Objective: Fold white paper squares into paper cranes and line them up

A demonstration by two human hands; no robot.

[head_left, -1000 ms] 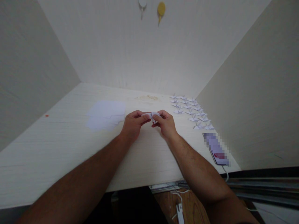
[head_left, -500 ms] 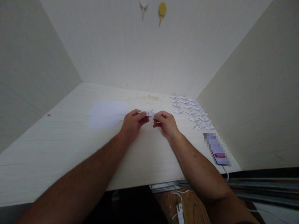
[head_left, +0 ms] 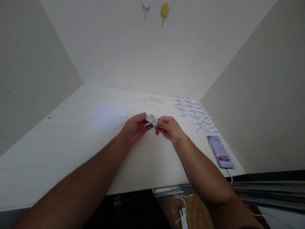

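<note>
A small white paper crane (head_left: 152, 119) is held up between my two hands over the middle of the table. My left hand (head_left: 136, 128) pinches one side of it between thumb and fingers. On the other side, my right hand (head_left: 168, 128) grips the paper with thumb and forefinger, the remaining fingers curled beneath. Parts of the crane are covered by my fingertips. Several finished paper cranes (head_left: 190, 109) stand in rows at the back right of the table.
White paper sheets (head_left: 108, 113) lie left of my hands. A phone (head_left: 220, 152) with a cable rests near the right edge. Walls enclose the white table (head_left: 71, 143) at the back and sides. Two hooks, one a yellow hook (head_left: 165, 10), hang on the back wall.
The crane has turned and shows a broader face now. My left hand has shifted slightly down and left, and my right hand has lowered a little.
</note>
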